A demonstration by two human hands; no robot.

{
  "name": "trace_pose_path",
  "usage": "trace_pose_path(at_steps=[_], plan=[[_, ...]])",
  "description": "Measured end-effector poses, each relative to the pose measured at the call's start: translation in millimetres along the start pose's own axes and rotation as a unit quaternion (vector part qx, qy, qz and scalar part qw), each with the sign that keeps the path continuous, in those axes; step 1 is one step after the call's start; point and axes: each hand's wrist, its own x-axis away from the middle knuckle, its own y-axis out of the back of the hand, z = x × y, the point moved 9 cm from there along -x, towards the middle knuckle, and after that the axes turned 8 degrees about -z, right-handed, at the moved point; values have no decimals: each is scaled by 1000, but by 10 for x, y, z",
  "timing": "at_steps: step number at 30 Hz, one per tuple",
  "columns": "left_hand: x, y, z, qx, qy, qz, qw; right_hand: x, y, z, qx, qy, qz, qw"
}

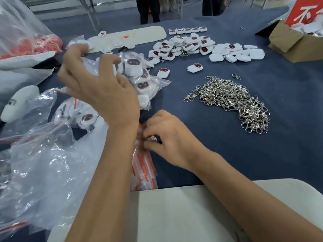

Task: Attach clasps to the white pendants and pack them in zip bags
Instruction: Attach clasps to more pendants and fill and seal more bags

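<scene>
My left hand [97, 84] is raised over the table's left side, fingers curled around a clear zip bag [97, 67] with a white pendant inside. My right hand [167, 138] rests low at the centre and pinches the top of a stack of small zip bags [143, 173] with red seal strips. Bagged white pendants [143, 81] with dark red faces lie just beyond my left hand. A heap of loose white pendants [192, 48] lies farther back. A pile of silver clasps [236, 102] sits to the right on the blue cloth.
Large clear plastic bags [43, 168] crowd the left side, one holding red items [35, 46]. A cardboard box [293, 42] stands at the back right. A white board [174, 215] lies at the near edge. People's legs [148, 9] stand beyond the table.
</scene>
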Motion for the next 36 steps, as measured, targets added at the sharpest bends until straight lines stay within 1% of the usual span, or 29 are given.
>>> trace_pose_path(at_steps=[1,3,4,6,7,9,11,12,13,15,17,18,20,21,27,30,33,34,36], plan=[[0,-15,-51,3,-19,6,1000,1,78,-40,-20,-8,-35,999],[62,-98,-177,41,-52,52,996,2,217,-168,-89,-56,-83,991],[85,-143,-193,58,-54,71,994,3,269,-257,-141,-89,-90,982],[118,-201,-213,83,-50,95,991,7,333,-458,-247,-164,-91,951],[127,-215,-240,94,-52,99,989,20,368,-569,-279,-193,-99,935],[147,-195,-330,144,-55,88,984,47,476,-762,-300,-226,-129,918],[199,-164,-478,213,-75,78,971,81,610,-892,-288,-239,-166,912],[251,-171,-574,250,-87,86,960,106,680,-962,-260,-246,-182,916],[327,-193,-677,283,-96,112,948,131,738,-1025,-240,-255,-190,917],[559,-317,-842,327,-90,205,918,175,884,-1143,-210,-269,-204,918],[829,-488,-904,318,-67,313,892,210,1039,-1230,-141,-273,-208,928],[954,-569,-907,292,-74,355,885,226,1100,-1267,-90,-275,-206,935],[1091,-660,-901,248,-107,391,880,231,1164,-1281,-24,-267,-200,942],[1095,-673,-889,246,-114,391,879,223,1179,-1267,-7,-260,-200,944],[920,-671,-730,265,-90,358,891,229,1308,-1176,84,-231,-227,942],[830,-678,-643,265,-88,343,897,249,1424,-1120,85,-209,-281,933],[738,-698,-548,256,-100,326,905,381,1627,-1149,46,-219,-384,896],[715,-703,-518,253,-102,321,907,434,1670,-1206,7,-237,-411,880],[700,-699,-473,251,-95,317,909,519,1682,-1350,-112,-278,-450,841]])
